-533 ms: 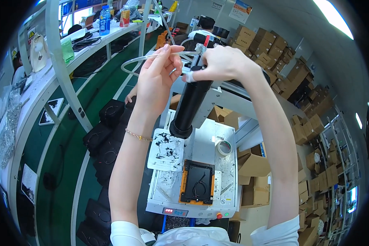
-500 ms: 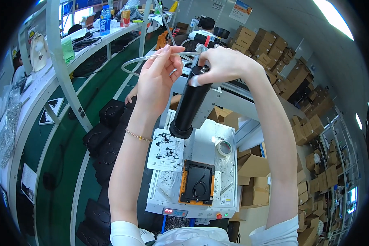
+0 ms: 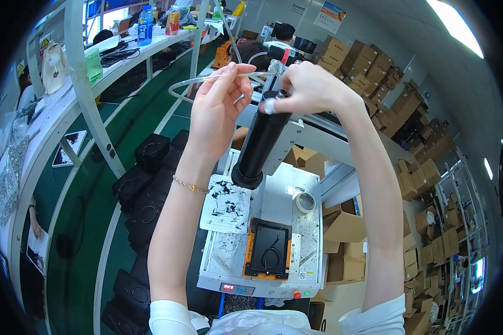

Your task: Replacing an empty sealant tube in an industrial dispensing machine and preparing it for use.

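Note:
My left hand (image 3: pixel 219 106) is raised, thumb and fingers pinched on a clear plastic tube (image 3: pixel 180 89) that loops out to its left. Beside it, my right hand (image 3: pixel 313 89) grips the top of a black cylinder (image 3: pixel 261 139), its thumb lying across the upper rim. The fingers hide part of the metal fitting on that end. The cylinder stands slightly tilted over a white benchtop machine (image 3: pixel 274 198). Below, a black rectangular tray-like part (image 3: pixel 268 251) with a coiled thin cable rests in an orange fixture (image 3: pixel 289 259). A white sheet (image 3: pixel 212 215) with black smears lies left of it.
A roll of tape (image 3: pixel 304 202) lies on the machine's right side, and a red button (image 3: pixel 297 295) sits on its front. Black parts (image 3: pixel 145 220) are stacked at left. Cardboard boxes (image 3: pixel 346 259) stand at right. Another person's hand (image 3: pixel 36 229) shows under the left shelf.
My right hand's fingers have shifted slightly on the cylinder's top. My left hand stays on the tube. Another person's hand has appeared at far left below the shelf.

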`<state>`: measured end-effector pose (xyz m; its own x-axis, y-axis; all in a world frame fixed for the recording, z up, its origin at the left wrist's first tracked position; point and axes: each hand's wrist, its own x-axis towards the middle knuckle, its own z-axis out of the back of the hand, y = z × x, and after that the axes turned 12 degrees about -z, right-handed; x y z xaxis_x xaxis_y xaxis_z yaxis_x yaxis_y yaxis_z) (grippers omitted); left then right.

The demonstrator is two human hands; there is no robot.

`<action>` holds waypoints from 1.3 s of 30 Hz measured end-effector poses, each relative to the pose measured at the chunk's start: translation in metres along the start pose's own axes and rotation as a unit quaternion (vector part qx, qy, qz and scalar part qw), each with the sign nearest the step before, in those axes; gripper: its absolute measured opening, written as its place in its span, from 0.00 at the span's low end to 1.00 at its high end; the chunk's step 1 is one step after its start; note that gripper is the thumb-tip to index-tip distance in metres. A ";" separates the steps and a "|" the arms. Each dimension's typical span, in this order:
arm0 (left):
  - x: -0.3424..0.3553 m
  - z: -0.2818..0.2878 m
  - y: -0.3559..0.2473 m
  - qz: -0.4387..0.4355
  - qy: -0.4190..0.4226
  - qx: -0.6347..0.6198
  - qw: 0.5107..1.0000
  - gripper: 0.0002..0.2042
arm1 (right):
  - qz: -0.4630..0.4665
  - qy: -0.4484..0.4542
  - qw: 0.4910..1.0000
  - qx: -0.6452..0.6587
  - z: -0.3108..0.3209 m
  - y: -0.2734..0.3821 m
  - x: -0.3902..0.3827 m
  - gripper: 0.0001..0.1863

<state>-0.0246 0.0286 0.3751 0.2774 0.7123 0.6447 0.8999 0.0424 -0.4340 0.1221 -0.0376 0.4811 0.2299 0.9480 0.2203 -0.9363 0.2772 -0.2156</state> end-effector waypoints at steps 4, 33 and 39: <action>0.000 0.002 -0.001 0.002 0.000 0.007 1.000 0.17 | -0.009 0.012 1.000 0.007 -0.010 -0.005 -0.001 0.40; -0.001 0.000 0.000 0.007 -0.002 -0.004 1.000 0.16 | 0.028 -0.135 0.797 0.588 -0.096 0.022 -0.002 0.25; -0.005 0.002 0.001 0.005 -0.003 -0.013 1.000 0.16 | -0.082 -0.270 0.814 0.508 -0.093 0.028 -0.006 0.22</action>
<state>-0.0260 0.0267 0.3706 0.2837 0.7166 0.6372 0.9058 0.0177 -0.4233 0.1190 -0.0212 0.3850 0.4796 0.6290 0.6119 -0.7043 -0.1400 0.6960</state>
